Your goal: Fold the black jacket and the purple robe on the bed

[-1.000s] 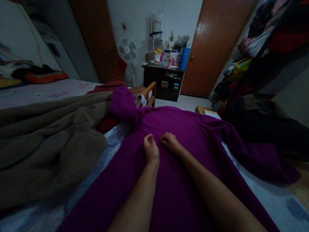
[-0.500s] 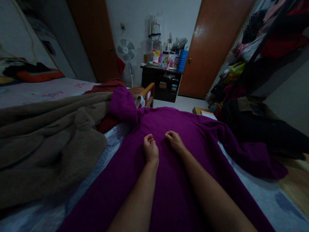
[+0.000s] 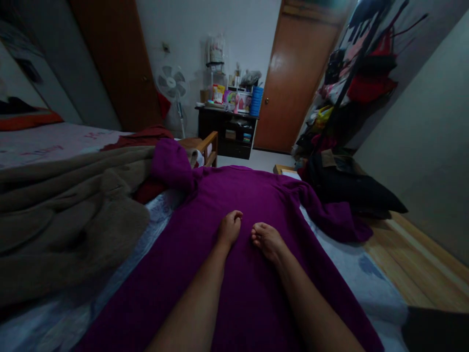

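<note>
A purple long-sleeved garment [image 3: 242,195] lies spread flat on the bed, its neckline at the far end and its body running down past the lower edge of the view. One sleeve is bunched at the left, and the other stretches out to the right. Over the middle of the cloth my left hand [image 3: 230,229] is loosely closed, fingers curled inward. Facing it, a short gap away, my right hand [image 3: 269,240] is also curled closed, its fingertips turned toward the palm. I see nothing in either hand. Whether they touch the cloth is hard to tell.
To the left lies a thick brown coat [image 3: 73,215] beside the garment. Blue-white bedding [image 3: 348,254] shows at the right, with a black pillow-like item [image 3: 351,186] beyond. Further off stand a fan [image 3: 172,85], a dark cabinet [image 3: 223,129] and a wooden door [image 3: 296,83].
The view has swung to the right. My right hand has turned from back upward to show its curled fingers; my left hand has rolled so its back shows more. Both stay over the garment.
</note>
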### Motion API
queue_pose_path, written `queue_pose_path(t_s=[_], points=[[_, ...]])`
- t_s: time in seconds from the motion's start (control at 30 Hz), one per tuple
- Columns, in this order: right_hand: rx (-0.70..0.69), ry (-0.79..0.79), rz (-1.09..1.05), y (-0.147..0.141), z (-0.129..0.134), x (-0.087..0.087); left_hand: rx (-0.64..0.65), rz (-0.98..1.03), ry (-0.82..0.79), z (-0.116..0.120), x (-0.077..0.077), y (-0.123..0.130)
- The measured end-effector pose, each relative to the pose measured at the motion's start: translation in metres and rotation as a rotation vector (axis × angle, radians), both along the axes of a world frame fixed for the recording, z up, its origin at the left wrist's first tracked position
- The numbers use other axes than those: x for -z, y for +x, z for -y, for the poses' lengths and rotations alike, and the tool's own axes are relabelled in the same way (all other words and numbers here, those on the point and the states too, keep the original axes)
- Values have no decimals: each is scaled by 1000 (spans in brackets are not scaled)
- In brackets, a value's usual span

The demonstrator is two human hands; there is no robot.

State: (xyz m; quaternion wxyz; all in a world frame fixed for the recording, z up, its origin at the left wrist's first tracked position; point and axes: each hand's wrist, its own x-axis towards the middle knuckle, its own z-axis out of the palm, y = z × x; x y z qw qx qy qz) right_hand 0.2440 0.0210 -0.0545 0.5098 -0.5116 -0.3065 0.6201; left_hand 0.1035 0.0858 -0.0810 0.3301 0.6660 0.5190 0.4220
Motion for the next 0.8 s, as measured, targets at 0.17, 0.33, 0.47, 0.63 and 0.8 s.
queue_pose_path(t_s=[0.17,0.33,0.47,0.63,0.8], points=[[-21,3,-72,9,43,-4,-31,-108,26,2,1,-1],[19,23,-36,17,74,-11,20,-325,30,3,-1,3],[72,38,18,28,93,-13,126,-410,35,10,-5,3],[103,93,163,38,108,-7,236,-488,17,34,-7,-7],[93,106,378,38,116,1,219,-557,18,62,-11,-3]])
